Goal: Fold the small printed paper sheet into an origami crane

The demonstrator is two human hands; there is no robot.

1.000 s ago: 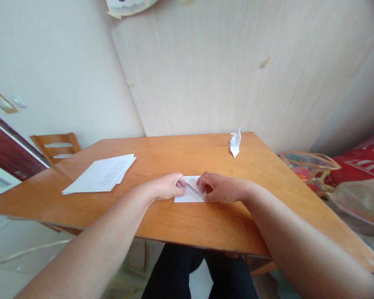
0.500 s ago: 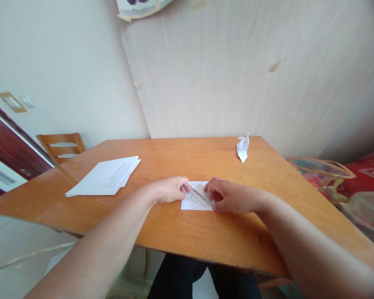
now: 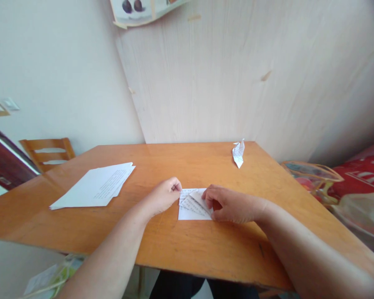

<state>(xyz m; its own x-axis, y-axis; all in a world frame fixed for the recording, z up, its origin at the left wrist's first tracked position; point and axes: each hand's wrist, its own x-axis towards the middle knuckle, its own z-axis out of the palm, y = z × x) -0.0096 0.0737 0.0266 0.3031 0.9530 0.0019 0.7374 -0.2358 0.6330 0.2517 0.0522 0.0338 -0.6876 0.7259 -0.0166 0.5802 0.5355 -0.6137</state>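
White folded paper, dark rows of print slanting across its layered flaps, lies on the desk below the frame's centre. The right hand pinches its right side; whether the left hand, curled by its upper-left corner, grasps it, I cannot tell.

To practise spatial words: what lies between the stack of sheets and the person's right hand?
In the head view, the left hand, then the folded paper, lie between the stack of sheets and the right hand.

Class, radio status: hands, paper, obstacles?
Right hand on folded white printed paper, right side. Left hand at its far-left corner. Nothing visibly blocking; folded white paper figure farther back.
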